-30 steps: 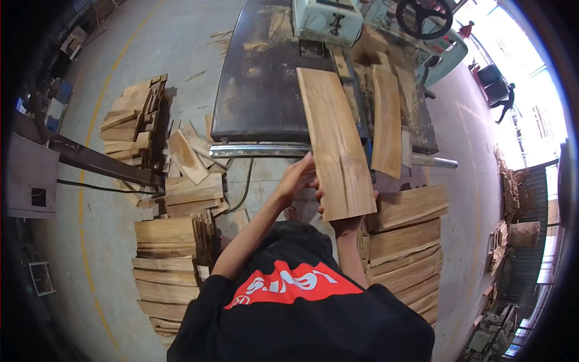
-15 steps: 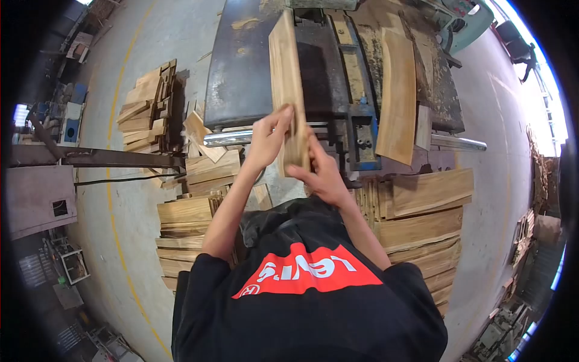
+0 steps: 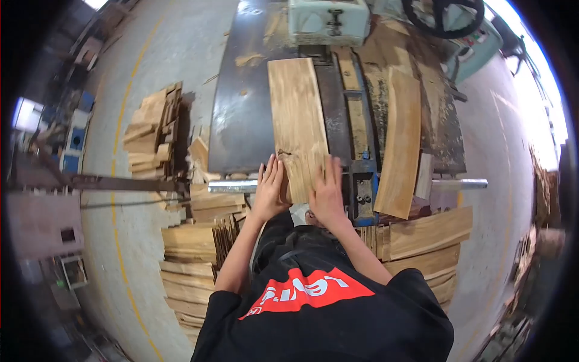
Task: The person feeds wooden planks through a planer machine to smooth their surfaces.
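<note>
A wooden board (image 3: 295, 108) with a dark knot near its close end lies flat on the dark metal table (image 3: 238, 130) of a machine. At its lower left edge, my left hand (image 3: 271, 192) rests with fingers stretched forward along the wood. On the lower right side, my right hand (image 3: 327, 194) touches the board with extended, slightly blurred fingers. Neither hand wraps around it. The near end of the board sticks out past the table's front, between both hands.
A pale green machine head (image 3: 329, 21) stands beyond the board, with a black handwheel (image 3: 443, 13) to its right. Another long board (image 3: 399, 142) lies on the right side. Stacked boards (image 3: 190, 241) flank me, and a metal bar (image 3: 232, 186) crosses the table front.
The board has gone from tilted on edge in both hands to lying flat on the table. My hands have loosened from gripping its near end to resting along its sides.
</note>
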Demonstrator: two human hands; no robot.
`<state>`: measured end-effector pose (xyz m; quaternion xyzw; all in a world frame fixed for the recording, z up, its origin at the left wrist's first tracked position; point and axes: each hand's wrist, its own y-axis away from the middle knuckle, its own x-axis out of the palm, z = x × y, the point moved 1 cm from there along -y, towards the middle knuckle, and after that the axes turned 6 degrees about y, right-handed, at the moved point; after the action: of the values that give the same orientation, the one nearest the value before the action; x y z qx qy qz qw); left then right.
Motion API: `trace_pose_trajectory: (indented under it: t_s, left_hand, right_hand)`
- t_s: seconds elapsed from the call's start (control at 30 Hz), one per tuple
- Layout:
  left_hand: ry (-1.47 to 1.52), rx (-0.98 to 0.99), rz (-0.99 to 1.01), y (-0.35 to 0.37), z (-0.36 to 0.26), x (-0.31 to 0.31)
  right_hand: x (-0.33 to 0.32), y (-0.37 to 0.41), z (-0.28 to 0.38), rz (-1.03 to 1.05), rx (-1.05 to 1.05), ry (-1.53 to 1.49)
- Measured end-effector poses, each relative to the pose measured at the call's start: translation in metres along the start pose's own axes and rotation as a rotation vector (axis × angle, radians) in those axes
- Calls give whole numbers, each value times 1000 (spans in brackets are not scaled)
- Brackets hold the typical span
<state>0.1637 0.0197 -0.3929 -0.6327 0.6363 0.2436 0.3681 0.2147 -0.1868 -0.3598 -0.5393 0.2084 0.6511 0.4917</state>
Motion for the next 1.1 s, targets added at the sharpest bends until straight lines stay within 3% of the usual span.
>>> trace_pose_trajectory:
  t_s: [0.03, 0.17, 0.47, 1.1]
  left_hand:
    - [8, 18, 5, -4, 1, 4]
    - [74, 83, 11, -28, 1, 15]
    - [69, 235, -21, -91, 35, 25]
    - [-22, 227, -53, -219, 75, -1]
  right_hand:
    - [5, -4, -5, 91, -31, -180]
    - [36, -30, -19, 53, 36, -246]
    - [70, -86, -42, -167, 121, -98]
    - [102, -227, -67, -333, 171, -94]
